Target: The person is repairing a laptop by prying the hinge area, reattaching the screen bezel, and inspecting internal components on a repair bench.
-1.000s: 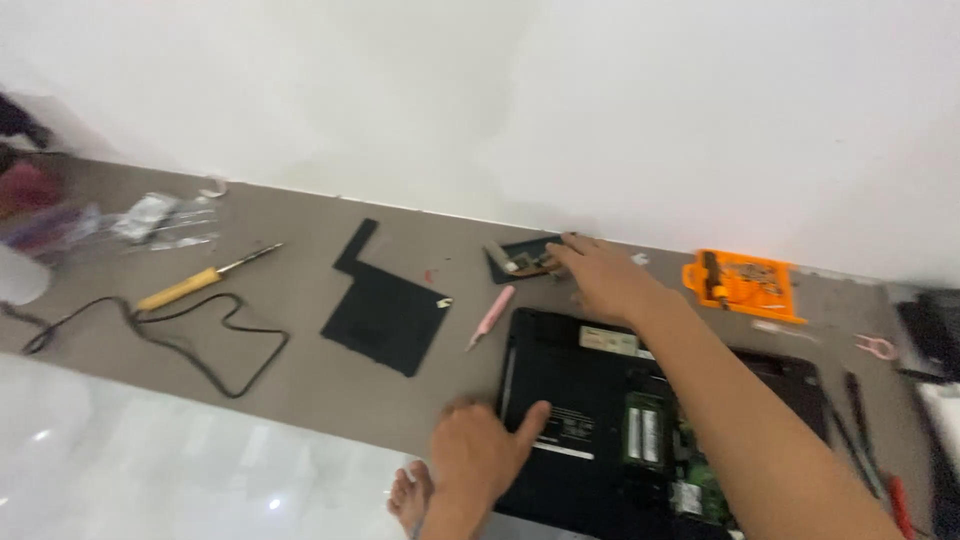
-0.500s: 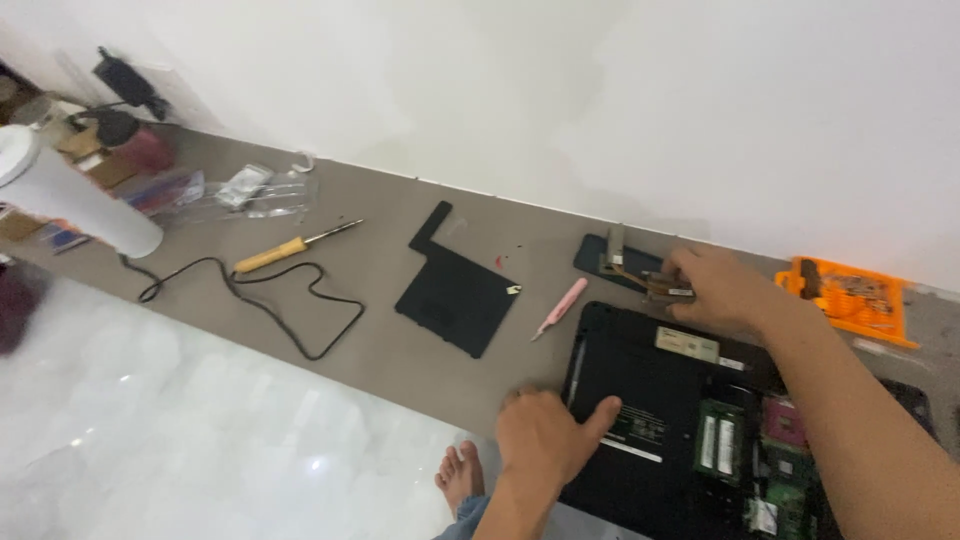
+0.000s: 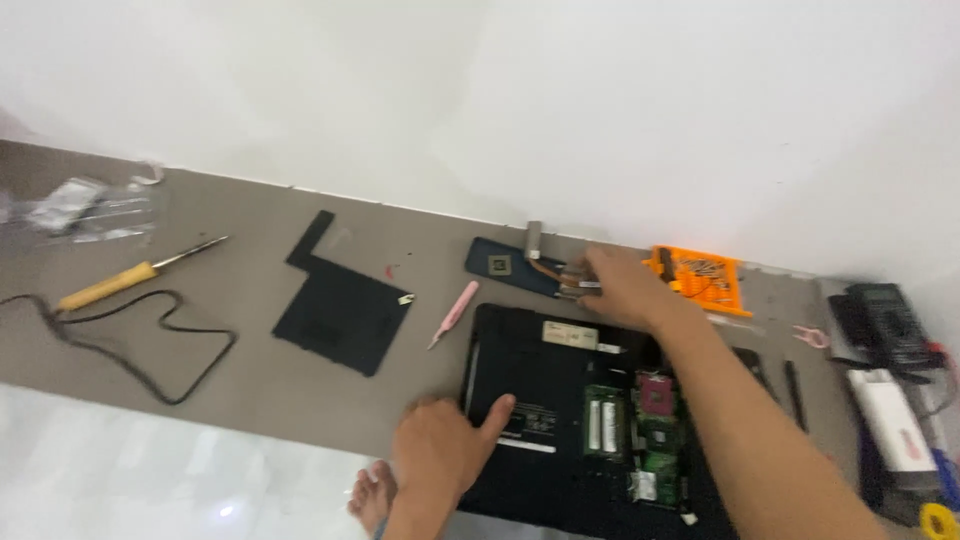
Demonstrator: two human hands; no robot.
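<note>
A black laptop [image 3: 545, 365] lies upside down on the grey floor strip, its bottom cover off and green boards and memory sticks showing. My left hand [image 3: 440, 450] rests on its near left corner, thumb laid on the casing. My right hand [image 3: 615, 285] reaches past the laptop's far edge and pinches the end of a copper heat-pipe part [image 3: 548, 268] that lies on a small dark board [image 3: 505, 266] by the wall.
A black L-shaped cover panel [image 3: 340, 310] and pink tweezers [image 3: 452, 312] lie left of the laptop. A yellow-handled soldering iron [image 3: 125, 280] with black cord is far left. An orange screwdriver-bit case [image 3: 700, 278] and a multimeter [image 3: 885, 320] sit to the right. My bare foot [image 3: 372, 495] shows below.
The view has swung about between frames. My right hand has stayed at the heat-pipe part near the wall, and my left hand has stayed on the laptop's corner.
</note>
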